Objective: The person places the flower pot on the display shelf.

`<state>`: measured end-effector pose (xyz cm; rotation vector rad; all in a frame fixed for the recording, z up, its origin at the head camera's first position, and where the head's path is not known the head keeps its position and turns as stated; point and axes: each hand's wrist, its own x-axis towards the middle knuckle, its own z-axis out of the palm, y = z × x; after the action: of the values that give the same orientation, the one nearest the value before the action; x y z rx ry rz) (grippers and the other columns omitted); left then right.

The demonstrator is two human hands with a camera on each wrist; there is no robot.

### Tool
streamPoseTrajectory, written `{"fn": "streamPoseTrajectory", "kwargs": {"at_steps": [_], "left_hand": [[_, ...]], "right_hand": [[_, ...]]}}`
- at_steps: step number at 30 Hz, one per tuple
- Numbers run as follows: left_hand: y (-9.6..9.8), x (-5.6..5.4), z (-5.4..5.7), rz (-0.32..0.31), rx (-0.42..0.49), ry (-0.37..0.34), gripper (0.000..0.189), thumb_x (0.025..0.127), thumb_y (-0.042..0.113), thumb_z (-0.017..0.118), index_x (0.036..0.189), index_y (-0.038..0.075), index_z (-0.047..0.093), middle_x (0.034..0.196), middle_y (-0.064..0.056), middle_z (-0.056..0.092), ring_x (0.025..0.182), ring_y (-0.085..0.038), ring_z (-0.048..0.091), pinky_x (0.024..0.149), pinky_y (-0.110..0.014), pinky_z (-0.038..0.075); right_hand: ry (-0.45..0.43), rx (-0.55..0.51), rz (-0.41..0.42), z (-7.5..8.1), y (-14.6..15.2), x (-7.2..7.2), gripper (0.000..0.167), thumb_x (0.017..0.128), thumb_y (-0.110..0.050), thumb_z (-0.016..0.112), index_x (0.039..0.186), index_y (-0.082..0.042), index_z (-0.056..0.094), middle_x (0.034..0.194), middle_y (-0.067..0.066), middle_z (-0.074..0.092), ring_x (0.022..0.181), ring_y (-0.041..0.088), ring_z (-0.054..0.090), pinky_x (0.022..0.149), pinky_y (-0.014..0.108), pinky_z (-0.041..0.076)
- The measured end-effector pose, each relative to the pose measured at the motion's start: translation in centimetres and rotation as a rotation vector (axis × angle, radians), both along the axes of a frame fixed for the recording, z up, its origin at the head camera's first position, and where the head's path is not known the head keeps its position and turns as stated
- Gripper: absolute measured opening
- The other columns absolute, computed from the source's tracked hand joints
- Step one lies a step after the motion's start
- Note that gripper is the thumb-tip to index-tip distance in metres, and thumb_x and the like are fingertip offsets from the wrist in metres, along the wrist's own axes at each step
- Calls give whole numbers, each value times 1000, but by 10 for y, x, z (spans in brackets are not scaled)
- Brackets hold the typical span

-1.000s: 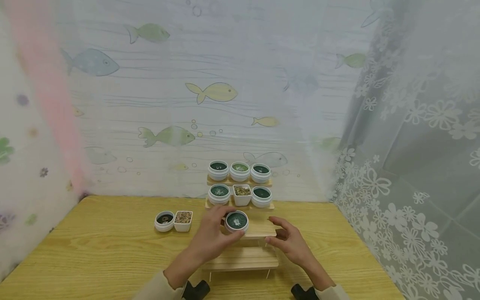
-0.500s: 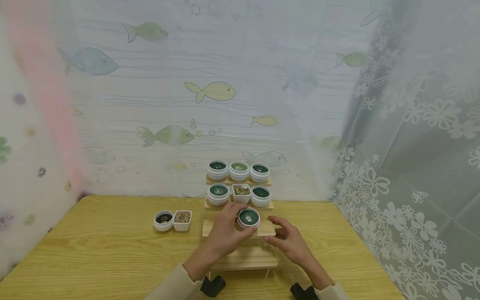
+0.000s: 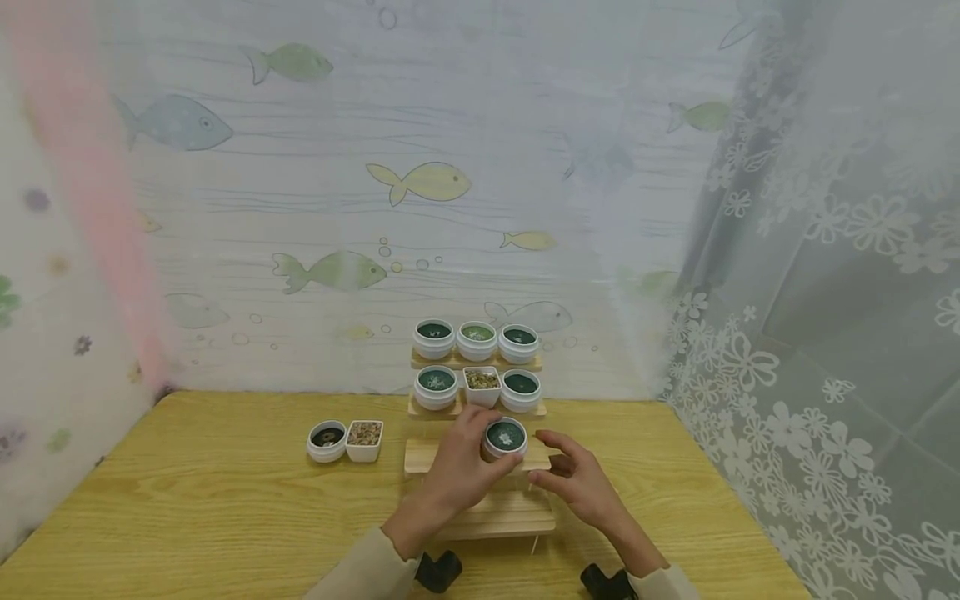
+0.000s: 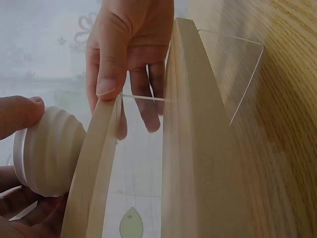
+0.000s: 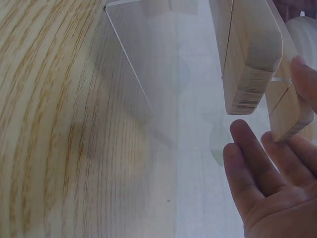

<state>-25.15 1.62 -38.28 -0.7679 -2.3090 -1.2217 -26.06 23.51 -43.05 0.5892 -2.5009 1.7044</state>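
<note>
My left hand (image 3: 461, 462) holds a small round white bowl (image 3: 506, 437) with a dark green filling and pale specks, thumb in front and fingers behind. Its ribbed outer wall (image 4: 49, 148) appears against the top of a wooden shelf (image 3: 422, 457), the third step down of a tiered stand. At that shelf's right end, my right hand (image 3: 579, 483) grips it between thumb and index finger. The thumb lies on the shelf edge in the left wrist view, while the other fingers (image 5: 255, 168) extend below. Part of the bowl is hidden behind the left fingers.
The upper two steps carry several round white bowls (image 3: 435, 387) and one square bowl (image 3: 482, 385). A lower wooden step (image 3: 495, 517) sits in front on clear supports. Left on the wooden table (image 3: 225, 500) stand a dark-filled round bowl (image 3: 327, 442) and a square bowl (image 3: 364, 441).
My left hand has carried the bowl rightward along the third shelf, toward its right end. The right hand has stayed at the shelf's end.
</note>
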Motion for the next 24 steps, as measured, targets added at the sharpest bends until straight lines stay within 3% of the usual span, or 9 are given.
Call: {"fn": "streamPoseTrajectory", "kwargs": {"at_steps": [11,24], "left_hand": [[6,1,-1,24,-12,42,48,76,24,82,116,4,63,105,-6,50,92,-15,54,80,-30,50],[7,2,0,42,-15,14,49,76,27,82,115,4,63,105,-4,51,93,-13,55,81,-30,50]], "right_hand": [[-13,-5,3,2,0,2,60,85,-20,73,139,-10,47,141,14,46,112,34,57,81,30,53],[-13,12,-11,3,0,1,61,85,-22,74,138,-10,48,140,13,47,113,35,56,81,31,53]]}}
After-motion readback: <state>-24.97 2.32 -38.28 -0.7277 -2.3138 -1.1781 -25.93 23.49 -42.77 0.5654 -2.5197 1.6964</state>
